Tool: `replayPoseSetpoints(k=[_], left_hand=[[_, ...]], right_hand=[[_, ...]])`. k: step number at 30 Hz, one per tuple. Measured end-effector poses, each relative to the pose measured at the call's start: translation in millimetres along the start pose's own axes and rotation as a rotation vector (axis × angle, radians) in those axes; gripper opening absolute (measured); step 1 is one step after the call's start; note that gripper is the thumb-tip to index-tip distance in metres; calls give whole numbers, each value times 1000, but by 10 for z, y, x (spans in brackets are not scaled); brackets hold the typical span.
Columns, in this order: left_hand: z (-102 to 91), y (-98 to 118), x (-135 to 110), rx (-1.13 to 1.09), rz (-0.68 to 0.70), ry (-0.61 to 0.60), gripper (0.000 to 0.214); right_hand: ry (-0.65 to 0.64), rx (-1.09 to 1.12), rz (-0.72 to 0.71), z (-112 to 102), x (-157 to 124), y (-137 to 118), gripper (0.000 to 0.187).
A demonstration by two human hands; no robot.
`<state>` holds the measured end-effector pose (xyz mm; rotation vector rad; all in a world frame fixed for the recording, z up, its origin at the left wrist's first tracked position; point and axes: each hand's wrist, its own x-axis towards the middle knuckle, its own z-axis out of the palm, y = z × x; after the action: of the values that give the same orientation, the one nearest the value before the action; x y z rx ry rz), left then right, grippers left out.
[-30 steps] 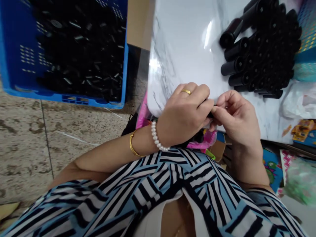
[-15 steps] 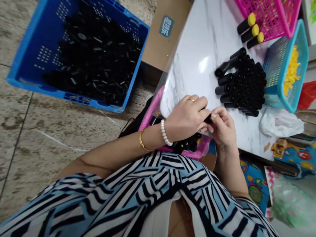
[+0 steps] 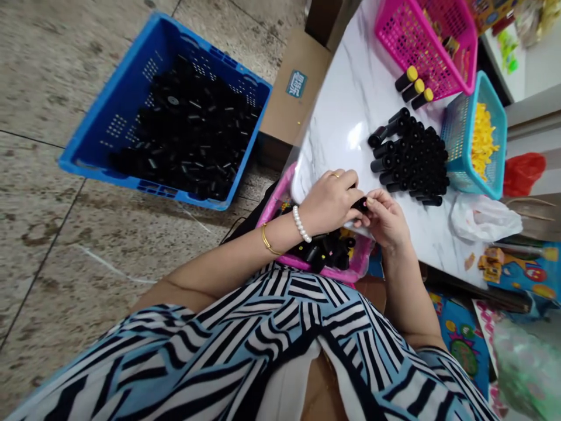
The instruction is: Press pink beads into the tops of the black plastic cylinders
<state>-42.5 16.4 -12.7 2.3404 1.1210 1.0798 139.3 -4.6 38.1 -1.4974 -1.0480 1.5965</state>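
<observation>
My left hand [image 3: 331, 200], with a gold ring and pearl bracelet, is closed around a small black tube [image 3: 361, 204] at the near edge of the white marble table [image 3: 346, 111]. My right hand [image 3: 386, 221] pinches the same tube's other end, fingers pressed together. Just below my hands a pink basket [image 3: 280, 199] on my lap holds several black parts. A stack of black tubes [image 3: 412, 158] lies on the table beyond my hands.
A blue crate [image 3: 114, 117] full of black tubes sits on the floor at left, a cardboard box [image 3: 293, 88] beside it. On the table: a pink basket [image 3: 416, 47], a teal basket of yellow caps [image 3: 477, 137], three yellow-capped tubes [image 3: 414, 86], a white bag [image 3: 484, 216].
The view has pulled back and tilted, showing more of the table and floor. Both hands stay together on the small black tube at the table edge.
</observation>
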Motion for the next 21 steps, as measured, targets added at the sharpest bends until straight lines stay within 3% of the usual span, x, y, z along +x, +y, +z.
replayPoseSetpoints(k=[6,12,21], left_hand=[[-42,17,-3,-6,0,-2,26],[-65,31,-11,5,-7,-37,25],[-1,-47,-7,-32,27,-9,29]], right_hand=[[-12,93,36,-11,-47,-27,28],[-8,13,55,28,-3,-78,26],[-233,145,185,-129,123,-105,30]])
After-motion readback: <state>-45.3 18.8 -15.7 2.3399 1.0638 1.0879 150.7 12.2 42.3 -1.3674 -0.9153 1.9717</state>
